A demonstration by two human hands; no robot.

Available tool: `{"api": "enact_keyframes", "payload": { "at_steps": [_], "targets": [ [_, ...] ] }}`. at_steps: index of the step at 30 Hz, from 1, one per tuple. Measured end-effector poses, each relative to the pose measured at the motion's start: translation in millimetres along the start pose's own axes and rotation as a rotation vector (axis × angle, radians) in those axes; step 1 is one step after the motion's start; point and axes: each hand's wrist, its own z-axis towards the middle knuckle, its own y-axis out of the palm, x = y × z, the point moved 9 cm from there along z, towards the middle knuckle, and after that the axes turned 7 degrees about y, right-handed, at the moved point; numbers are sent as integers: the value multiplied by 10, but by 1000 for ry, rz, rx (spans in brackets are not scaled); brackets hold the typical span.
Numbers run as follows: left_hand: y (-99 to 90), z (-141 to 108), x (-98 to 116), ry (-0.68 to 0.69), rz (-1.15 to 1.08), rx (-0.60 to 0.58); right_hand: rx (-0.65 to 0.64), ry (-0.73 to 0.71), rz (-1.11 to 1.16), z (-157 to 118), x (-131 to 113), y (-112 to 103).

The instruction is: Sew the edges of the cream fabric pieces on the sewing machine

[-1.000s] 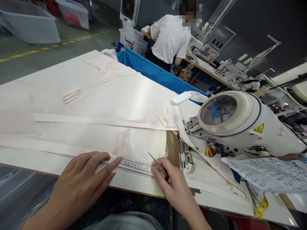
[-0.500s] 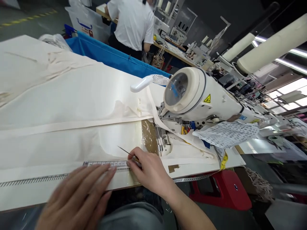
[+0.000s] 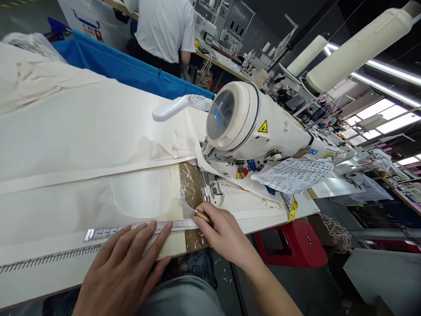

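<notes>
My left hand (image 3: 123,265) lies with its fingers stretched out over a white tape measure (image 3: 98,233) whose metal end shows at the left. Pale, thin cream fabric (image 3: 79,204) is spread under the tape on the white table. In my right hand (image 3: 226,232) is an awl (image 3: 203,216), its wooden handle gripped and its thin metal spike pointing left. The fingertips of that hand also touch the tape's right part. A printed black scale (image 3: 62,256) runs along the table near its front edge.
A white sewing machine (image 3: 253,123) stands right of the fabric, with a printed paper sheet (image 3: 296,173) beside it. Blue cloth (image 3: 131,70) hangs behind the table. A red stool (image 3: 302,245) is below right. Farther back, a person in a white shirt (image 3: 164,28) works.
The camera view has shifted, so the machine appears farther left. My left hand has settled flat, and more of the tape's metal end shows. The right hand still holds the awl.
</notes>
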Motion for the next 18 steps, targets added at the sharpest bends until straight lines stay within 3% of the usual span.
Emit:
{"api": "enact_keyframes", "payload": {
  "at_steps": [6,18],
  "targets": [
    [63,-21,-9,1,15,-8,16,79,36,-39,286,-145],
    [134,-98,-65,-13,-47,-38,76,101,-98,3,318,-68]
  ]
}}
